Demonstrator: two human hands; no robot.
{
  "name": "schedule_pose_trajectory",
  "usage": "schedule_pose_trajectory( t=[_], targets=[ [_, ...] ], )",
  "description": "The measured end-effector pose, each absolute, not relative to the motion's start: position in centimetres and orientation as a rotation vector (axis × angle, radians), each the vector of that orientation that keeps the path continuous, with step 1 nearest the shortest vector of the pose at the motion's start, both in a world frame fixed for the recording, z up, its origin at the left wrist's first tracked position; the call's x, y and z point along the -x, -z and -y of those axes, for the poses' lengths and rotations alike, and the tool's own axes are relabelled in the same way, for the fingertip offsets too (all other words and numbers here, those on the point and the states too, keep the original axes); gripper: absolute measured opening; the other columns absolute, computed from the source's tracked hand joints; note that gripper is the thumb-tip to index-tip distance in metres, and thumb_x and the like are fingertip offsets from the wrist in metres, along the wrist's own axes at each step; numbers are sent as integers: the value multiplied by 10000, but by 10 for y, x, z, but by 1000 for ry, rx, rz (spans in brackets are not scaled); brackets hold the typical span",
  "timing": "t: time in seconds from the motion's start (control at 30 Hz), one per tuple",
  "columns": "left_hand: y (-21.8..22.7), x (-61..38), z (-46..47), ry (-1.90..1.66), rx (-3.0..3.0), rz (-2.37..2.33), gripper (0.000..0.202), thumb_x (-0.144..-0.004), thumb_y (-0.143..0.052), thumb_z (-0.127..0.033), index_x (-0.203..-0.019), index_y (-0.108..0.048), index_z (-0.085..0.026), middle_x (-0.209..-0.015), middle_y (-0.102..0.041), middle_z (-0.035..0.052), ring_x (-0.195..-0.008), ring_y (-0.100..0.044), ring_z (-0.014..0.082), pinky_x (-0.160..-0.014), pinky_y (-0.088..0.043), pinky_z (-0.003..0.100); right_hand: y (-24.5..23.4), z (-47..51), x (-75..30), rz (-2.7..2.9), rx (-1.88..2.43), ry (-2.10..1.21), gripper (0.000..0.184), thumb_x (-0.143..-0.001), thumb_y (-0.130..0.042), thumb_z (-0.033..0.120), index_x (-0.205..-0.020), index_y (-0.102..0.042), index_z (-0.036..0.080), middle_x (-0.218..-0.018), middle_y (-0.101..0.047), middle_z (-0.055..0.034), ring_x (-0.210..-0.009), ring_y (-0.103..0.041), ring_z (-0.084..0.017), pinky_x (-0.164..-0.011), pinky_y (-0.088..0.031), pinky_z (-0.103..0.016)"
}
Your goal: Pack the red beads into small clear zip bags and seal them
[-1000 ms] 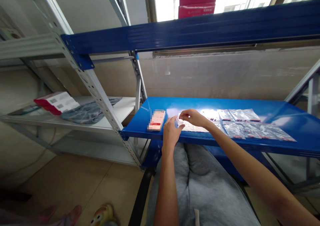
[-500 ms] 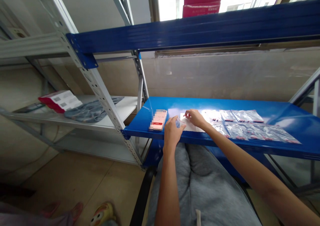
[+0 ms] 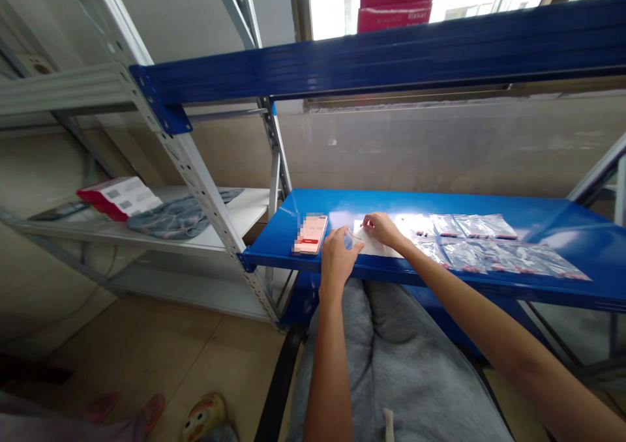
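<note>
My left hand (image 3: 336,256) and my right hand (image 3: 382,229) meet over the front of a blue metal shelf (image 3: 562,223). Both pinch a small clear plastic bag (image 3: 353,236) between their fingertips, its red strip just visible. Under the right hand lies a white sheet (image 3: 379,246). To its right, several clear zip bags (image 3: 476,245) with red seals lie flat in rows on the shelf. A phone (image 3: 311,233) rests on the shelf just left of my left hand.
A blue beam (image 3: 391,57) crosses overhead. On a grey-white shelf (image 3: 205,236) to the left lie a red-and-white box (image 3: 117,197) and a grey cloth (image 3: 178,217). My grey-trousered lap (image 3: 391,364) sits below the shelf. Slippers (image 3: 203,416) show on the tiled floor.
Both hands have stayed pinched on the small bag, shifting slightly forward over the white sheet. The view has drifted a little.
</note>
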State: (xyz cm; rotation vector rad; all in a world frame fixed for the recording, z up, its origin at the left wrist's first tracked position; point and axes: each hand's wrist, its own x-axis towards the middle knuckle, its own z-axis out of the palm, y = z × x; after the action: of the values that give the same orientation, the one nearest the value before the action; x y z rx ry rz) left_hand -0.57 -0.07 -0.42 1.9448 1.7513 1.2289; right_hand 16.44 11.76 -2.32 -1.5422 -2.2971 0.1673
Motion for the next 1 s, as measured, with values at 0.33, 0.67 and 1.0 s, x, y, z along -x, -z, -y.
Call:
schedule_pose_trajectory(
  t=[0.33,0.67,1.0],
  targets=[
    [4,5,1,-1234,-1942,-1741,481,-818,-806,-275,-1261,-655,-164,-1215,-704,130,-1159,-639,276,-1029,-482,397,5,-101,-164,2067,1294,-471,255,-915,-618,345,-879,-759,136,-762,-705,-48,-682,-557,-155,-629,-366,-258],
    [2,3,2,-1271,-1946,-1704,447,-818,-809,-274,-1231,-667,-180,-1156,-711,112,-1088,-658,259,-972,-502,376,-11,-91,-158,2115,1161,-568,261,-947,-565,334,-938,-754,155,-801,-727,-48,-698,-586,-152,-636,-394,-245],
    [6,4,0,-1251,-1948,-1741,451,-819,-804,-293,-1236,-670,-187,-1158,-714,112,-1101,-662,262,-998,-502,386,21,-119,-158,2272,1463,-113,252,-970,-603,213,-1156,-772,200,-1059,-696,-123,-941,-624,-211,-807,-418,-274]
  ],
)
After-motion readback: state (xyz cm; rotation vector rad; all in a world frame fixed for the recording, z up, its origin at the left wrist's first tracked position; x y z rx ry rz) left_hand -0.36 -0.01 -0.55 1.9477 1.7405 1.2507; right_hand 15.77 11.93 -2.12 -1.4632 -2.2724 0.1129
